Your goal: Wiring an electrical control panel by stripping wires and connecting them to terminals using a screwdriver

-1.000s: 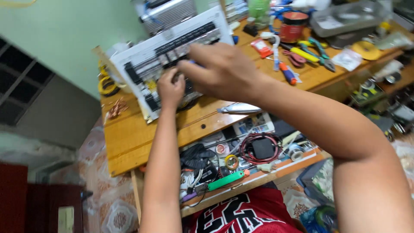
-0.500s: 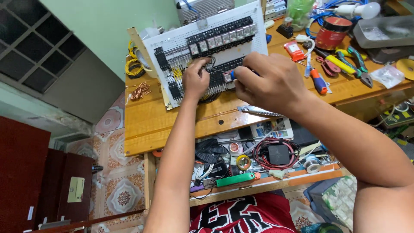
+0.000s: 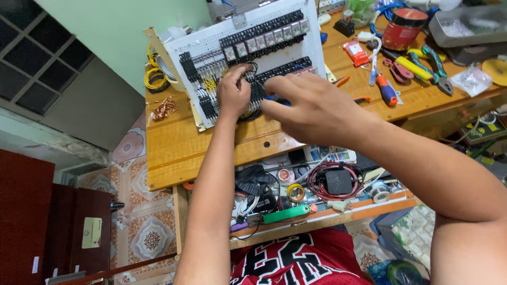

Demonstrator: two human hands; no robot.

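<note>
**A:** What are the hands doing?

**B:** The left hand (image 3: 234, 94) has its grip pinched together on the black wires (image 3: 248, 108) at the middle of a white perforated panel (image 3: 248, 58). The right hand (image 3: 311, 108) has its fingers curled tight around a blue-handled tool (image 3: 275, 98), whose tip I cannot make out.

**A:** Where is the panel, and is there room around it?

**B:** It leans tilted at the back of the wooden table (image 3: 174, 153). Bare wood lies left and in front; copper scraps (image 3: 165, 108) sit near its left edge. To the right, a screwdriver (image 3: 387, 91) and pliers (image 3: 435, 66) crowd the surface.

**A:** And the arms?

**B:** Both forearms reach forward from below, the right crossing in at a slant, wrist bent leftward.
</note>
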